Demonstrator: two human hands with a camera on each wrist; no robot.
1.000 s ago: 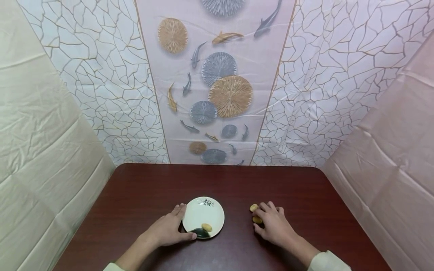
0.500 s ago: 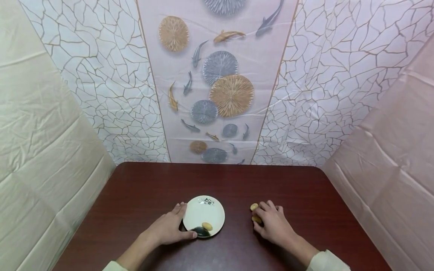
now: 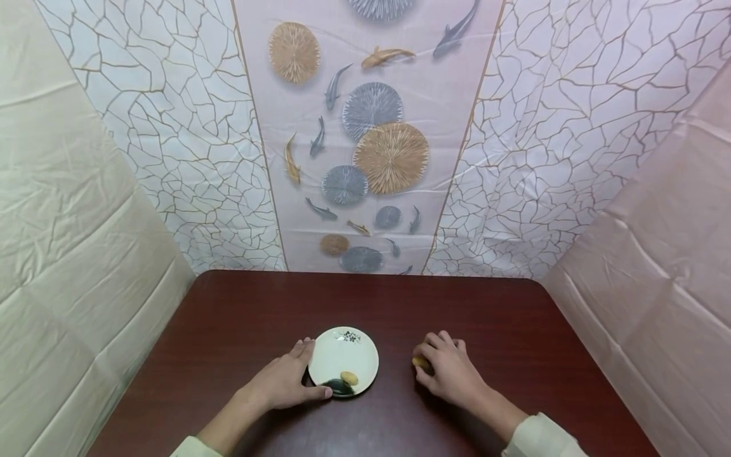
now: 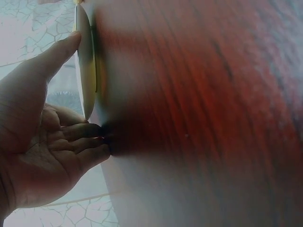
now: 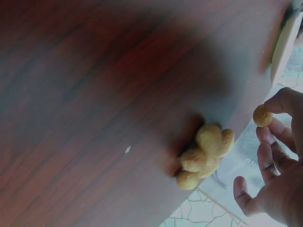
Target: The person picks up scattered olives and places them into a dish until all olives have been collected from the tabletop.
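Observation:
A round white plate point(image 3: 337, 355) with a dark green painted patch lies on the table, bearing one small tan oval piece point(image 3: 349, 378). At the plate's left rim rests my left hand point(image 3: 282, 377), thumb on the edge and fingers fairly straight; the left wrist view shows the plate point(image 4: 85, 66) beside the thumb. My right hand point(image 3: 451, 374) pinches another tan piece point(image 5: 262, 116) between thumb and fingertip, just above the table. Several similar tan pieces point(image 5: 206, 151), perhaps nuts, lie heaped near that hand in the right wrist view; the hand hides them in the head view.
The dark red wooden table point(image 3: 365, 304) has rounded far corners. Behind it hangs a patterned cloth point(image 3: 371, 158), with plain beige cloth walls point(image 3: 85, 254) on both sides. A tiny pale fleck point(image 5: 128, 149) lies on the tabletop.
My right hand has shifted slightly left, towards the plate, with a tan piece pinched in it. My left hand stays at the plate's rim.

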